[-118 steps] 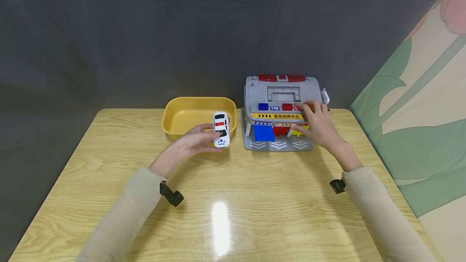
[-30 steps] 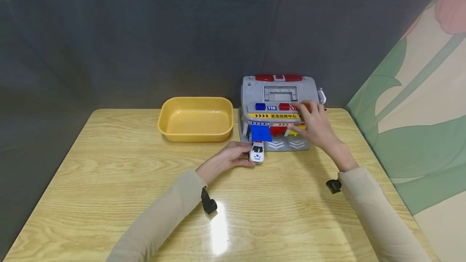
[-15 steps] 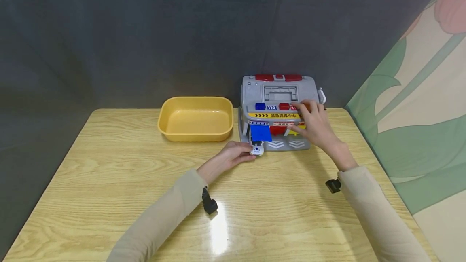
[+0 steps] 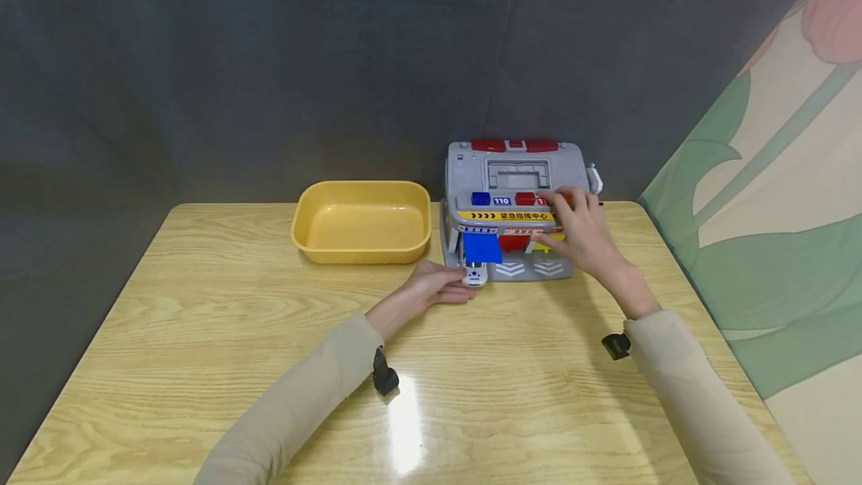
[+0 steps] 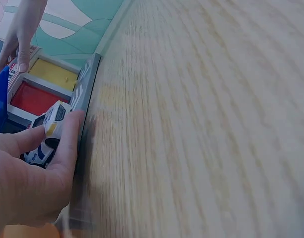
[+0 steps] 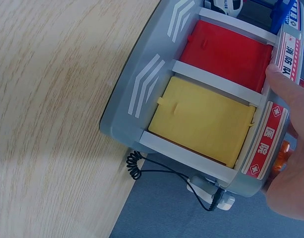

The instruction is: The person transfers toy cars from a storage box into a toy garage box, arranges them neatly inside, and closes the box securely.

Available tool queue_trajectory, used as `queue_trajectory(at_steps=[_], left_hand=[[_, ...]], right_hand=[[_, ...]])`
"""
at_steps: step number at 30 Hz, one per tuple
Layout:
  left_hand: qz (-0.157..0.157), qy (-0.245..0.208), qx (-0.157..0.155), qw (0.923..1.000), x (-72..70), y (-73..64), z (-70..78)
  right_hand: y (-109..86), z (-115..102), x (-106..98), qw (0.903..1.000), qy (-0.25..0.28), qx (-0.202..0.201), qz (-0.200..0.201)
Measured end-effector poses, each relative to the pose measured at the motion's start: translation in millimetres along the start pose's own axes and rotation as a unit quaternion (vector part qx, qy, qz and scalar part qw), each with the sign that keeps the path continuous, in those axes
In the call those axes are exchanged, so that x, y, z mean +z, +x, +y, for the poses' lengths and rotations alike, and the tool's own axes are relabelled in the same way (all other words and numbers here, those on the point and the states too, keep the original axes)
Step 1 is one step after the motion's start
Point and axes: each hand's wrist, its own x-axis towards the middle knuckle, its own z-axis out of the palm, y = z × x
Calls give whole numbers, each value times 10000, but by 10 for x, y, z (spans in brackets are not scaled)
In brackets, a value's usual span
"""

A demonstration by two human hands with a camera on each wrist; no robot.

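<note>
A white toy police car (image 4: 474,276) is partly inside the left bay of a grey toy garage (image 4: 465,171), its front end facing out. The raised blue door (image 4: 482,248) hides the rest of it from above. My left hand (image 4: 434,284) pinches the car between thumb and finger, low at the bay mouth; the left wrist view shows the car (image 5: 53,121) between them. My right hand (image 4: 584,227) grips the garage's front roof edge, thumb on the front and fingers on top. Beside the blue door, the red door (image 6: 226,52) and yellow door (image 6: 204,121) are down.
Left of the garage stands a yellow plastic basin (image 4: 364,249) with nothing in it. A white handset-like piece on a coiled black cord (image 6: 134,166) hangs at the garage's right side. Dark cloth (image 4: 337,66) rises behind the wooden table (image 4: 512,395).
From over the basin, my left hand has brought the police car right to the blue-door bay and pushed it inward, latest movement slight. My right hand keeps its hold on the garage.
</note>
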Motion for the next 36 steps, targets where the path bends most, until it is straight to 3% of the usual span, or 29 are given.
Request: queue_trajectory(at_steps=[9,17,23,29,36], left_hand=[[-94,523,-30,9986,-17,19,32],[-41,960,200,9952,-18,28,46],[-104,1067,361,9936,-34,49,47],[-206,1256,322,9913,-35,57,59],[-476,990,231,9937,-71,77,115]], right_hand=[[2,-7,-4,10000,-64,23,-37],[-7,-20,-3,10000,-54,-2,-2],[-7,-21,-5,10000,-12,14,14],[-3,-18,1,10000,-8,39,12],[2,-5,9,9999,-78,64,-3]])
